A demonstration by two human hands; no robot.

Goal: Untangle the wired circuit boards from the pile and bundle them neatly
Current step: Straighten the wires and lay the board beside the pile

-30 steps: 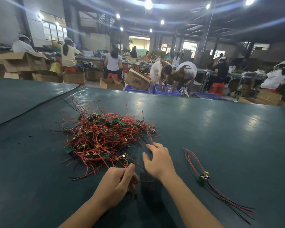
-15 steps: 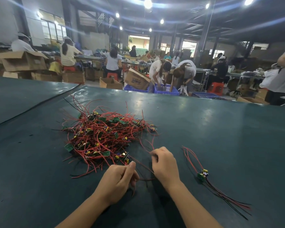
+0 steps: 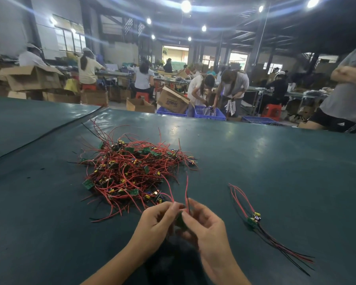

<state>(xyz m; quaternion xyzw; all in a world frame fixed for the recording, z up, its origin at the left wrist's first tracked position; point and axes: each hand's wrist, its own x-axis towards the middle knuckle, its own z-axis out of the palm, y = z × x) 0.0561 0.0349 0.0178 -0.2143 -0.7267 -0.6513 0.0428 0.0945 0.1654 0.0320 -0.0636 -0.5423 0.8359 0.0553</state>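
- L hand [image 3: 157, 222]: fingers curled in, thumb + fingertips pinching the L edge of a small green circuit board [image 3: 180, 221]; hand is lifted off the table [image 3: 265, 161], just in front of the pile.
- R hand [image 3: 207, 227]: also curled, thumb + forefinger pinching the same board from the R side; other fingers loosely bent beneath. Both hands nearly touch, board btwn them.
- Board is mostly hidden by fingers, only a dark green patch shows; can't tell which face is up.
- Its red leads [image 3: 186, 190] run up and away from the person: one rises nearly straight w/ a slight bend, another arcs L towards the pile. Whether that one is caught in the tangle, can't tell.
- Pile [image 3: 132, 167]: heap of red + black wires w/ many green boards and yellow parts, ahead-L of the hands, strands sticking out all round.
- Sorted bundle [image 3: 254, 219]: R of the hands and apart from them, flat on the table; long axis diagonal, red leads pointing far-L, black/red leads trailing near-R, boards at the middle.
- Beyond the table: cardboard boxes [image 3: 173, 99], blue crates [image 3: 209, 114], ppl at benches, one person [image 3: 345, 95] standing at far R edge.
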